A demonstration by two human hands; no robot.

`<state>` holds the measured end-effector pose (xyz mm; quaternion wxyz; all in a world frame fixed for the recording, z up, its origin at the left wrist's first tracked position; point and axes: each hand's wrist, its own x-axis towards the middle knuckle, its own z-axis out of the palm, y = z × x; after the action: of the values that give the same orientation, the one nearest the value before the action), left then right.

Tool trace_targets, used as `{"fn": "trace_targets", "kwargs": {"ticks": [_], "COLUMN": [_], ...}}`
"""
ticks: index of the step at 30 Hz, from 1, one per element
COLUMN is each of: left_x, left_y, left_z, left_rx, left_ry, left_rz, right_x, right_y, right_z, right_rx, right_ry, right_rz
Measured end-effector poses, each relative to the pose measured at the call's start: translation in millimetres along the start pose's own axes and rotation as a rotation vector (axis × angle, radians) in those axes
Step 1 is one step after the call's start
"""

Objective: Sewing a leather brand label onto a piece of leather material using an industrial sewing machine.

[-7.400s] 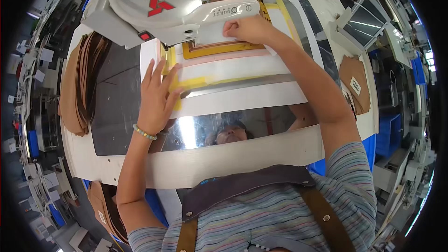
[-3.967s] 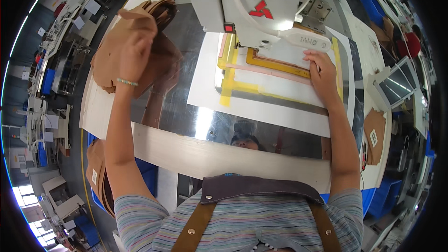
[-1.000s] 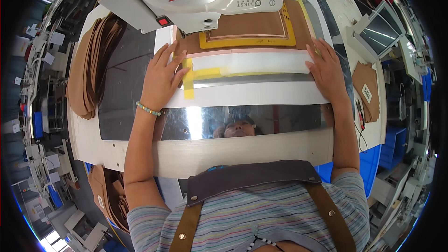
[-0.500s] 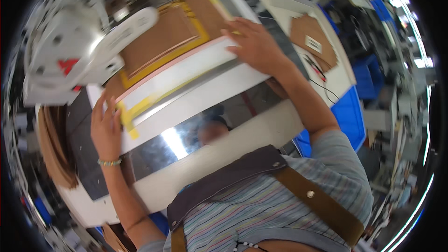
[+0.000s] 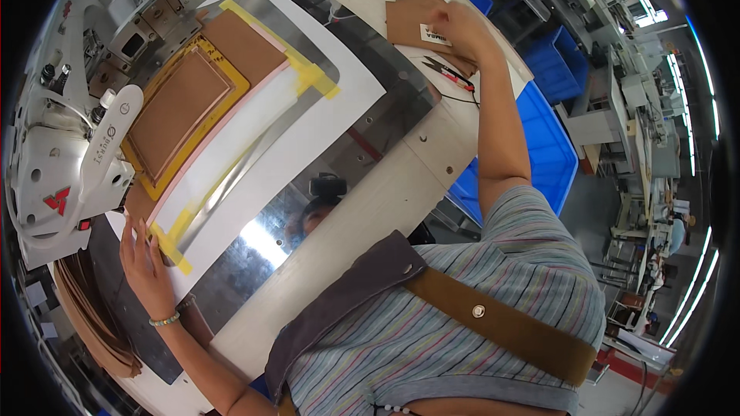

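My left hand (image 5: 148,268) lies with fingers stretched out at the near left corner of a brown panel (image 5: 267,52), beside a yellow tape strip (image 5: 179,225). A yellow frame (image 5: 240,81) rests on that panel, around a smaller brown rectangle (image 5: 181,108). Panel and frame lie on a white sheet (image 5: 351,81) by the sewing machine's head (image 5: 58,185). At the far right, my right hand (image 5: 465,31) is over a stack of brown pieces (image 5: 405,21) with a white label (image 5: 434,35). Its fingers curl down onto the stack; their tips are partly hidden.
Red-handled scissors (image 5: 453,75) lie by the stack, with a dark cord. A blue tray (image 5: 549,146) sits beyond the table's right edge. Long brown strips (image 5: 92,316) hang at the left. A shiny metal plate (image 5: 308,200) lies in front of the sheet.
My right hand has left the panel's right side and moved right and away to the brown stack. My left hand stays by the panel's left corner. The view has turned right.
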<state>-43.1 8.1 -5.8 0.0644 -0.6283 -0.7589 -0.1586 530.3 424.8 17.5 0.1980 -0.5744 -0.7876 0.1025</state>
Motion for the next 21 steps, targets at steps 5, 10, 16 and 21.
{"fn": "trace_targets", "kwargs": {"ticks": [5, 10, 16, 21], "left_x": [2.9, 17.7, 58.1, 80.4], "left_y": [-6.7, -19.7, -26.9, -29.5], "left_z": [-22.1, -35.3, -1.4, 28.0], "left_rx": [-0.097, -0.151, -0.235, -0.255], "left_ry": [0.025, 0.036, 0.007, 0.053], "left_rz": [-0.074, -0.043, 0.039, 0.06], "right_x": [1.6, 48.8, 62.3, 36.8], "right_y": [15.5, -84.0, -265.2, -354.1], "right_z": [-0.3, -10.2, 85.2, 153.3], "right_rx": [0.231, 0.511, 0.302, 0.162], "right_ry": [-0.089, -0.097, 0.078, 0.036], "right_rz": [0.111, -0.326, -1.016, -1.044]}}
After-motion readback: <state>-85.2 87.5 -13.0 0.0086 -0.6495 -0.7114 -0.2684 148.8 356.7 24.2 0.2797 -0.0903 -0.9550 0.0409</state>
